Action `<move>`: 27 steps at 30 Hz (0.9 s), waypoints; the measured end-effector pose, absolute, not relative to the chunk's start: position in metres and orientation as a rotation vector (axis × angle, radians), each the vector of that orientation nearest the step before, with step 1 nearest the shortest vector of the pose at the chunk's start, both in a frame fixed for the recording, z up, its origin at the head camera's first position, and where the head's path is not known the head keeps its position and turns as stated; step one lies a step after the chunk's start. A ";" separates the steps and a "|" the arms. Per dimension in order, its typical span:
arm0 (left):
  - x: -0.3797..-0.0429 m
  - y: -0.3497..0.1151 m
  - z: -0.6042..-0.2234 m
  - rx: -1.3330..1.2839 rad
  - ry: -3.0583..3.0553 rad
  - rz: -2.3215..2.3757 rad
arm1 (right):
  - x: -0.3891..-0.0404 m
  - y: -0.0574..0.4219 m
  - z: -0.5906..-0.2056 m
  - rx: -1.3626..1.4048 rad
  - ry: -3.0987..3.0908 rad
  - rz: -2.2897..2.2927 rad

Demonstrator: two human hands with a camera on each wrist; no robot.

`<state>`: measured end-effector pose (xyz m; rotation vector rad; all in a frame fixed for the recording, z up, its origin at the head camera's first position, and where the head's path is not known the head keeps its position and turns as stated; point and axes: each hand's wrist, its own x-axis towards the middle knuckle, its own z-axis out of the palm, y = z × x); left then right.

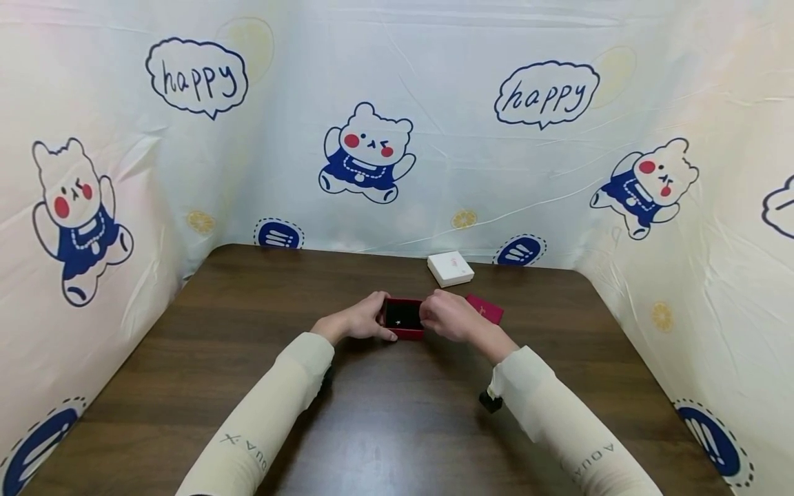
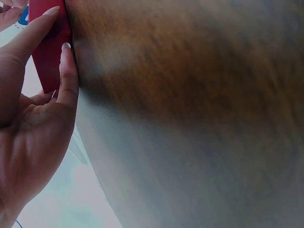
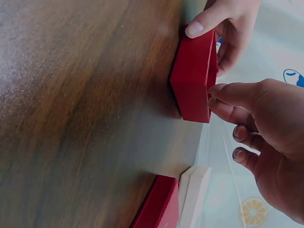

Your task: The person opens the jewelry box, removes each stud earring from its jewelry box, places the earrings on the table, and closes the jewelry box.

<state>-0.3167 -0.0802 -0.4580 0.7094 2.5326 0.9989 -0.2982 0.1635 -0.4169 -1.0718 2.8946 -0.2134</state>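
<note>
A small red box lies open on the brown table, showing a black insert with a tiny shiny piece in it. My left hand grips the box's left side, thumb on the near wall and fingers round the far one. In the left wrist view those fingers press on the red box. My right hand pinches the right wall of the box. In the right wrist view its fingertips sit on the rim of the red box, with the left thumb opposite.
A flat red lid lies just right of my right hand, and a closed white box sits behind it near the back. Both show in the right wrist view: lid, white box. A printed plastic sheet walls the table on three sides.
</note>
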 end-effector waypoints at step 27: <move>-0.318 -0.081 -0.461 0.732 2.536 1.011 | -0.282 0.166 -0.408 -1.038 2.812 -0.333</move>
